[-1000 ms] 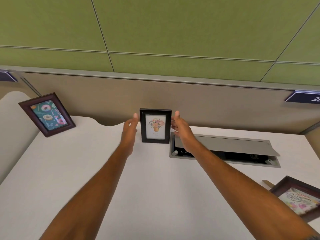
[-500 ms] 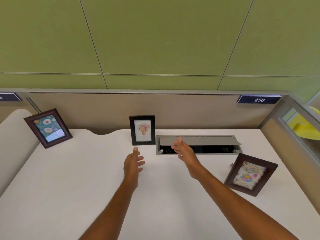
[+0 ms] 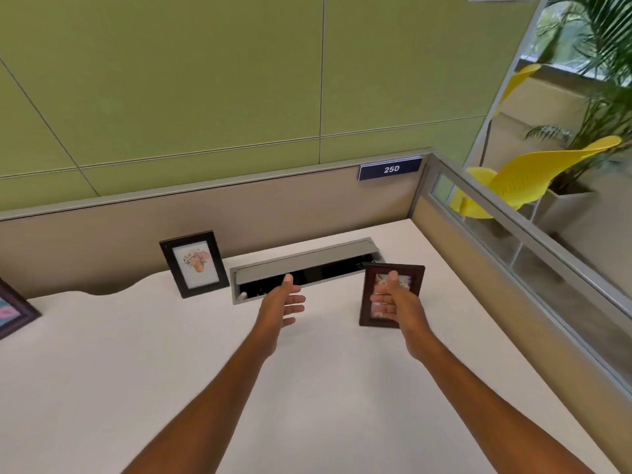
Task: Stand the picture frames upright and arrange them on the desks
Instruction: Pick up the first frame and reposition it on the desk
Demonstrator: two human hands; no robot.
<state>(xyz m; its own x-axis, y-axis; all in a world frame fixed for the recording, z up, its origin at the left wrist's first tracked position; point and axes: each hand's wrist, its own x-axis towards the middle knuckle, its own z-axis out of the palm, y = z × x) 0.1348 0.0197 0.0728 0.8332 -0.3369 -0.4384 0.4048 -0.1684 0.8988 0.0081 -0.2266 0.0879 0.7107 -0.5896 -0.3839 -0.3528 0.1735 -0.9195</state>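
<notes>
1. The dark brown frame [image 3: 391,295] stands on the white desk [image 3: 171,354] at about three o'clock from the desk's middle, just in front of the right end of the grey cable tray [image 3: 304,265]; it looks close to upright, perhaps tipped a little
2. The right hand [image 3: 396,302] is in front of its face, thumb up, fingers spread and pointing left; from here I cannot tell whether it touches the frame or only hovers before it
3. The left hand [image 3: 282,302] is empty, fingers loosely apart and thumb raised, well apart from the frame, over the near lip of the tray
4. My guess is that the step in hand is taking hold of this frame to set it straight; the next move calls for both hands to close on its side edges and check that it stands firm
5. The moulding looks like stained wood with a stepped profile, rectangular, the card under it bright and blurred
6. At eleven o'clock the black frame [image 3: 195,263] with a flower print stands upright near the beige partition [image 3: 102,234], and seems done
7. At nine o'clock only a corner of the purple-edged frame [image 3: 13,311] shows
8. The desktop is matt and smooth with a wavy back edge; the tray's metal lid is propped open over a dark slot
</notes>
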